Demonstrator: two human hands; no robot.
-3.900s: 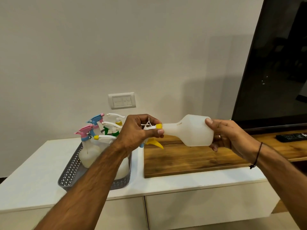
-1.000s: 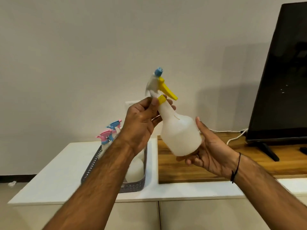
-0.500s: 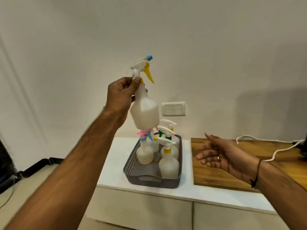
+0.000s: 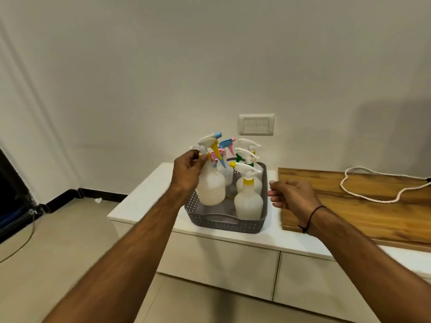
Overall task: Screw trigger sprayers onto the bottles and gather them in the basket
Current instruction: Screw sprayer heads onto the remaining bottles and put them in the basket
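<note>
Over the basket [image 4: 225, 221] (crowded), left hand [image 4: 186, 174] grips a bottle [image 4: 211, 186]; right hand [image 4: 292, 194] loosely curled, empty.

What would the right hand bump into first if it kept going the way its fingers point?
The right hand, empty with loosely curled fingers, points left toward the basket. It would likely meet the basket's right wall first, or the yellow-collared bottle just inside; depth is hard to judge.

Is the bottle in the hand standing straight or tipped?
Nearly straight. The left hand grips the bottle at its neck, sprayer up, base low over the basket.
</note>
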